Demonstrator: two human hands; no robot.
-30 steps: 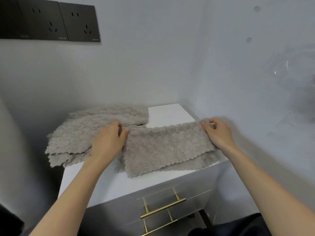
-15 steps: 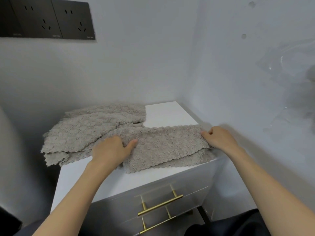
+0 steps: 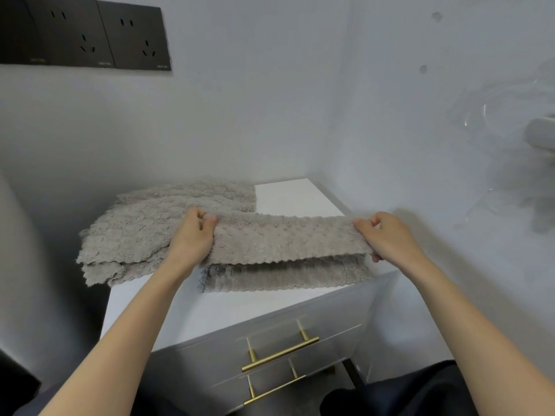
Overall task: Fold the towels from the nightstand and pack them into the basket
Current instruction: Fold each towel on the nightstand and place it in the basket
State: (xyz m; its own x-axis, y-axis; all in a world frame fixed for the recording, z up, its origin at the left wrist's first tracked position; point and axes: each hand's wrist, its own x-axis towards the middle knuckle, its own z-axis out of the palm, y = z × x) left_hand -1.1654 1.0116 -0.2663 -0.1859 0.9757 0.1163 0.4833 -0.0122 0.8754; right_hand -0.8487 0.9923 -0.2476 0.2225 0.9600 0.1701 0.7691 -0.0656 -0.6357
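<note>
A grey fluffy towel [image 3: 282, 241] is stretched between my hands above the white nightstand [image 3: 294, 196]. My left hand [image 3: 192, 235] pinches its left end and my right hand [image 3: 390, 238] pinches its right end. The top layer is lifted, and a lower layer [image 3: 285, 274] lies flat on the nightstand under it. More grey towels [image 3: 144, 229] lie in a loose pile on the left half of the nightstand, hanging a little over its left edge. No basket is in view.
The nightstand stands in a corner, with walls close behind and to the right. Its drawers carry brass handles [image 3: 279, 354] at the front. Dark wall sockets [image 3: 87, 34] sit high on the left. A grey object [image 3: 540, 136] juts from the right wall.
Both hands have gone from pressing the towel flat to pinching its ends and lifting the upper layer off the nightstand. The lower layer now shows beneath it.
</note>
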